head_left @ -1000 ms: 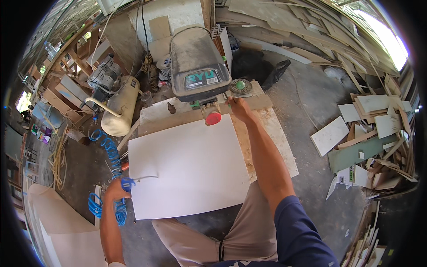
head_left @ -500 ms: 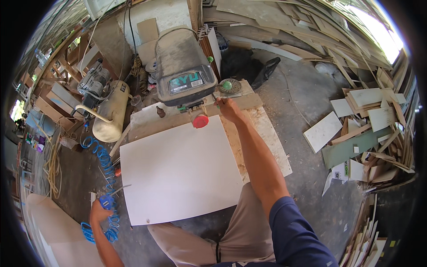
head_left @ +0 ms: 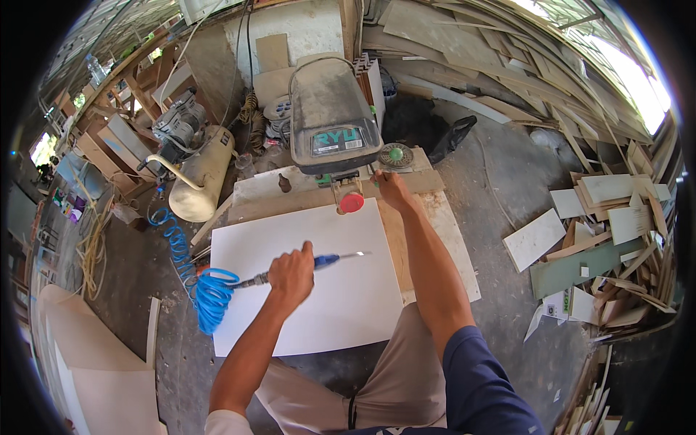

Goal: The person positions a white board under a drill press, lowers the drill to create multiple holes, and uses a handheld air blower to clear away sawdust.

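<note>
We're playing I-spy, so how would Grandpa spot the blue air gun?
Find the big white board in the middle. Over it, the left hand grips the blue air gun. Unlike the coiled blue hose on its left, the gun has a thin nozzle.

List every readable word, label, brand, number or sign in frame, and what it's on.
Wording not reproduced; locations only.
Grey machine housing: dark label, large teal lettering.
White piece by the scrap pile: green and black print.
Pale compressor tank: small dark plate, too small to read.
Blue air gun in the left hand: nothing legible.
</note>
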A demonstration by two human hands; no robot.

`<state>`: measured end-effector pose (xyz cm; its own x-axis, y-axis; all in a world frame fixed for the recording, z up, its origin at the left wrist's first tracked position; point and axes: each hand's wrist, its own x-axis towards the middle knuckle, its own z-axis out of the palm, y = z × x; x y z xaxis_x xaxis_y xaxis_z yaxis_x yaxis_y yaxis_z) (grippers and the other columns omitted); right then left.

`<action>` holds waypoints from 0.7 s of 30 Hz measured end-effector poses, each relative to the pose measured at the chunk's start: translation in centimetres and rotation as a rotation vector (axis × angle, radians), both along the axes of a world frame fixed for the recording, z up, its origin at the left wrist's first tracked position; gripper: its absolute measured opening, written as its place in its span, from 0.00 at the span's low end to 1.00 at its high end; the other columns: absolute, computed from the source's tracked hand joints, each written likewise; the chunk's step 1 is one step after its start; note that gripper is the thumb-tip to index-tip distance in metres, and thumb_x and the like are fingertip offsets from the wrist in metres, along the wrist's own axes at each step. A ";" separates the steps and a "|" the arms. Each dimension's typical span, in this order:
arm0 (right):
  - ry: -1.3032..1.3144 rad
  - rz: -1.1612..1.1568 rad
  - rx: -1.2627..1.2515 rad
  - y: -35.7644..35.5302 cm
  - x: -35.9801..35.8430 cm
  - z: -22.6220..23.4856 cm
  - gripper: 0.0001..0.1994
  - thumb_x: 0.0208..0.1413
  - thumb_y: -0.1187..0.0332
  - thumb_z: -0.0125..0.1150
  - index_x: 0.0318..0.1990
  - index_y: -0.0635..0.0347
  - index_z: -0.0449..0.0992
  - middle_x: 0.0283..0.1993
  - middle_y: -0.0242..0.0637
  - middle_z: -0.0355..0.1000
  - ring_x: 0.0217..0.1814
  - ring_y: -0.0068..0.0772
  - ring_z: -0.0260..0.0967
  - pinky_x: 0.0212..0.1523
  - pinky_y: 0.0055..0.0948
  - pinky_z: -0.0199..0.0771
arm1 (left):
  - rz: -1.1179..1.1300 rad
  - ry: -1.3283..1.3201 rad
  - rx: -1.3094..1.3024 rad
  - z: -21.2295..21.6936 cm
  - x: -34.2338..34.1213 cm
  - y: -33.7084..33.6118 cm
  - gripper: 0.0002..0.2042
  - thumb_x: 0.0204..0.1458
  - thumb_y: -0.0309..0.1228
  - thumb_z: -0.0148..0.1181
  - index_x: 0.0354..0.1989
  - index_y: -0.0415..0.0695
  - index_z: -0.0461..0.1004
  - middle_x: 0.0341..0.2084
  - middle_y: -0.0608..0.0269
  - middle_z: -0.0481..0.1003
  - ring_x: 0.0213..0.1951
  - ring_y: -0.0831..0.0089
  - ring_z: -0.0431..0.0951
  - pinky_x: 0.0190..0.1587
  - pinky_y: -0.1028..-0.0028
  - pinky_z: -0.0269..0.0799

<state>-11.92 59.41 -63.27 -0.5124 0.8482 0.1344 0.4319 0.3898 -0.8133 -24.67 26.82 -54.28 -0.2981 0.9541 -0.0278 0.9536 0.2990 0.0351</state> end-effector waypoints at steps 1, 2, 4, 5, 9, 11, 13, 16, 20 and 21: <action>-0.001 0.008 -0.006 -0.1 -0.2 -0.1 0.27 0.77 0.50 0.44 0.47 0.62 0.86 0.42 0.55 0.82 0.48 0.53 0.80 0.51 0.47 0.74 | 0.018 0.017 -0.027 -0.4 -0.9 0.4 0.12 0.51 0.20 0.62 0.45 0.38 0.73 0.29 0.45 0.83 0.35 0.46 0.87 0.39 0.51 0.82; 0.012 0.002 -0.027 -0.4 -0.5 -0.3 0.26 0.76 0.51 0.45 0.47 0.62 0.86 0.42 0.57 0.82 0.49 0.57 0.80 0.52 0.48 0.74 | 0.038 0.035 -0.053 -0.9 -1.8 0.6 0.12 0.52 0.20 0.62 0.45 0.38 0.73 0.30 0.45 0.83 0.35 0.46 0.87 0.39 0.51 0.82; 0.029 -0.015 -0.055 -0.8 -0.5 0.1 0.25 0.75 0.52 0.47 0.45 0.62 0.86 0.42 0.61 0.81 0.52 0.64 0.79 0.54 0.50 0.75 | 0.023 0.061 -0.098 -1.4 -1.5 0.3 0.14 0.53 0.21 0.63 0.48 0.38 0.73 0.30 0.45 0.84 0.36 0.47 0.87 0.40 0.52 0.83; 0.044 -0.022 -0.055 -1.0 -0.9 0.4 0.25 0.75 0.51 0.47 0.45 0.62 0.86 0.42 0.61 0.81 0.52 0.63 0.79 0.54 0.50 0.75 | 0.019 0.076 -0.122 -1.5 -1.4 0.2 0.15 0.53 0.22 0.63 0.49 0.38 0.73 0.31 0.45 0.84 0.36 0.47 0.87 0.40 0.52 0.83; 0.040 -0.043 -0.064 -0.5 -0.2 -0.4 0.25 0.75 0.50 0.48 0.47 0.62 0.86 0.45 0.60 0.82 0.54 0.61 0.79 0.55 0.49 0.74 | 0.236 -0.024 0.030 1.2 -1.2 -0.1 0.24 0.53 0.29 0.68 0.58 0.38 0.69 0.32 0.43 0.84 0.36 0.44 0.87 0.42 0.51 0.83; 0.061 -0.032 -0.065 0.0 -0.5 -0.6 0.25 0.75 0.50 0.49 0.48 0.63 0.86 0.45 0.59 0.82 0.54 0.58 0.80 0.56 0.47 0.74 | 0.306 -0.074 0.019 1.9 -2.5 -2.3 0.28 0.49 0.37 0.75 0.55 0.38 0.70 0.33 0.41 0.83 0.39 0.40 0.85 0.44 0.49 0.81; 0.105 -0.024 -0.074 0.3 -0.3 -1.4 0.25 0.75 0.51 0.49 0.47 0.64 0.86 0.44 0.55 0.83 0.53 0.53 0.80 0.56 0.45 0.74 | 0.401 -0.077 -0.059 3.0 -3.2 -5.2 0.39 0.43 0.52 0.81 0.55 0.37 0.70 0.37 0.40 0.83 0.43 0.42 0.85 0.47 0.50 0.81; 0.131 0.028 -0.272 -0.1 -1.6 -1.2 0.24 0.76 0.52 0.49 0.47 0.65 0.85 0.44 0.46 0.83 0.51 0.41 0.79 0.55 0.40 0.73 | 0.447 -0.172 0.117 3.8 -7.0 -13.6 0.37 0.37 0.58 0.83 0.42 0.39 0.76 0.35 0.47 0.84 0.37 0.44 0.84 0.44 0.54 0.79; 0.318 0.100 -0.306 3.3 -0.8 -4.2 0.23 0.78 0.54 0.49 0.49 0.67 0.83 0.45 0.38 0.82 0.49 0.31 0.76 0.52 0.35 0.73 | 0.546 -0.815 0.337 1.5 -12.5 -23.8 0.13 0.51 0.29 0.77 0.35 0.38 0.78 0.22 0.60 0.80 0.23 0.69 0.80 0.28 0.68 0.76; 0.314 0.102 -0.315 2.8 -1.0 -4.1 0.23 0.78 0.54 0.49 0.50 0.67 0.83 0.46 0.38 0.82 0.49 0.30 0.76 0.52 0.35 0.73 | 0.636 -0.890 0.330 1.2 -13.3 -26.8 0.09 0.53 0.24 0.74 0.35 0.38 0.78 0.22 0.61 0.80 0.22 0.74 0.79 0.26 0.69 0.75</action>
